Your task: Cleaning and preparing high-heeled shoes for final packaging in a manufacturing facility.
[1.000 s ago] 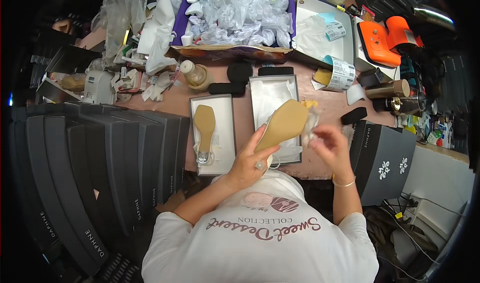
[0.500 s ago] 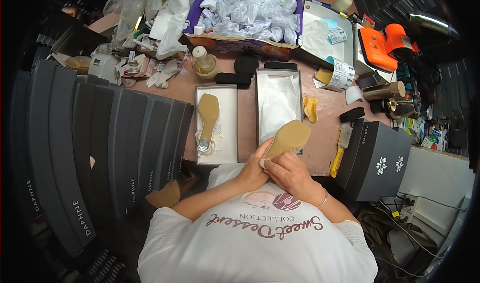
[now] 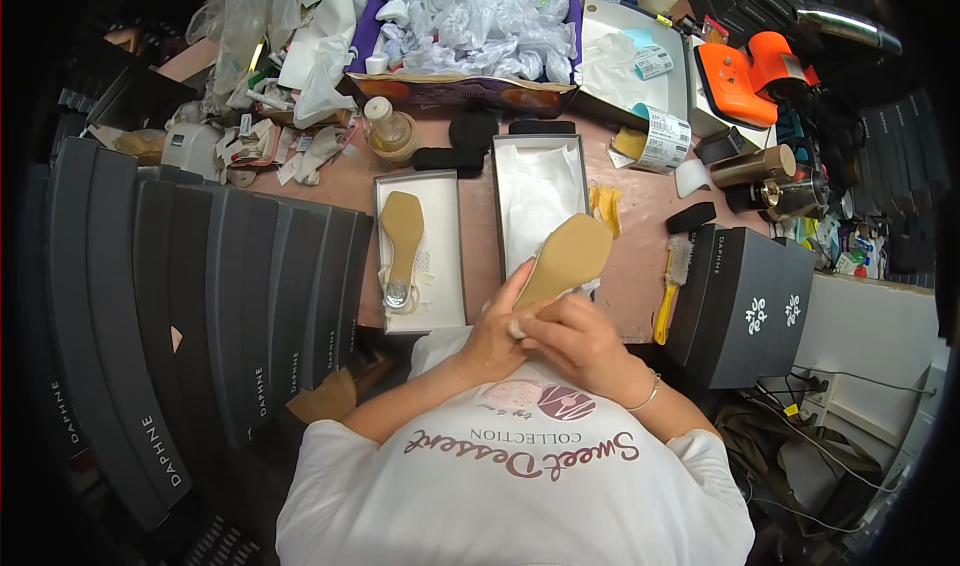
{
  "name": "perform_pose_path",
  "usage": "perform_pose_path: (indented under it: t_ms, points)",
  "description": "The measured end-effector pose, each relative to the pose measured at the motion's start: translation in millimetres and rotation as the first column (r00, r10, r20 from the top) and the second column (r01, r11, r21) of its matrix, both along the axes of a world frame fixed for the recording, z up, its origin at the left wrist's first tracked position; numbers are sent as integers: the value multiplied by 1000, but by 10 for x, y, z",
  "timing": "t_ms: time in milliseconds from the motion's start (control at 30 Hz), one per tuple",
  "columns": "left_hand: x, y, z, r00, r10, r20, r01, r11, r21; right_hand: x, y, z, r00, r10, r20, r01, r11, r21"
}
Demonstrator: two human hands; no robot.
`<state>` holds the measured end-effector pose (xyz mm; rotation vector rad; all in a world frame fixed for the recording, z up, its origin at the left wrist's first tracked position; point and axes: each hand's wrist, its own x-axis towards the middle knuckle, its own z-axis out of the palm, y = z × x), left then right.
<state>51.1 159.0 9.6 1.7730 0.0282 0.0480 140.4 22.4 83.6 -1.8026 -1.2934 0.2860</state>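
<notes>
A high-heeled shoe (image 3: 572, 254) is held tan sole up over the front of the right-hand shoebox. My left hand (image 3: 490, 344) is closed round its heel end, thumb and fingers on either side. My right hand (image 3: 585, 346) presses against the same end with its fingers pinched. At those fingertips sits a small white piece (image 3: 517, 327); I cannot tell if it is cloth or paper. The matching shoe (image 3: 402, 231), with a clear heel, lies sole up in the left shoebox (image 3: 447, 301). White tissue paper (image 3: 540, 191) lines the right shoebox (image 3: 502, 216).
Stacked dark shoeboxes (image 3: 235, 306) wall off the left, and more shoeboxes (image 3: 745, 306) stand at right. A yellow-handled brush (image 3: 668, 296), a black pad (image 3: 690, 217), yellow cloth (image 3: 605, 208), a bottle (image 3: 385, 131) and an orange device (image 3: 740, 81) surround the work. Behind is a purple bin (image 3: 470, 94).
The shoe has turned slightly in my hands, its toe pointing a little more upward. My right hand has shifted slightly left along the heel end. The whole view has moved a little.
</notes>
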Motion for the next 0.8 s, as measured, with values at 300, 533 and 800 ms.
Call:
perform_pose_path:
  t_ms: [300,533,800]
  points:
    - [39,73,-66,991,119,61,-127,981,147,23,-285,-219,992,-111,-64,97,978,-184]
    - [245,229,-231,998,30,55,-46,944,326,314,-156,-21,924,-368,-104,357,927,-114]
    - [-390,1433,-1112,736,526,-427,-328,828,455,283,-138,-257,882,-415,-223,398,910,-117]
